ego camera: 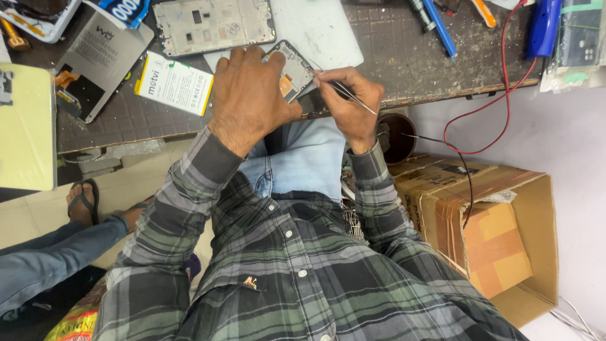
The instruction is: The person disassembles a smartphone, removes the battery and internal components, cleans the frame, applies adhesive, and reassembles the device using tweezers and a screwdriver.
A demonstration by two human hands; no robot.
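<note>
Right hand [353, 107] fingers are pinching closed on thin metal tweezers [346, 93]; the tips are pointing left at the edge of the small opened phone frame [294, 68]. Can't tell whether the tips are actually touching the part, too fine to resolve.

Left hand [247, 98] is lying palm-down over the phone frame, fingers loosely spread and pressing on it, not wrapped round anything. The hand is covering most of the frame; only the right corner with an orange patch is showing. Frame is sitting at the near edge of the dark workbench [410, 57], half on a white sheet [315, 28].

Outward from there: a white-and-yellow flat battery [175, 83] is lying just left of the left hand. Beyond it a grey phone back panel [98, 63], tilted. A bare phone mid-frame [214, 24] is lying above the left hand, near the bench's far side. A pale yellow pad [25, 126] is sitting at the left edge.

Right side: blue-handled tools [439, 25] are lying at the top, and a red wire [505, 82] is looping off the bench down toward an open cardboard box [486, 233] on the floor. A dark round container [396, 136] is sitting just below the bench edge, beside the right wrist.

Another person's foot in a sandal [82, 202] is showing lower left, well apart from the hands.
</note>
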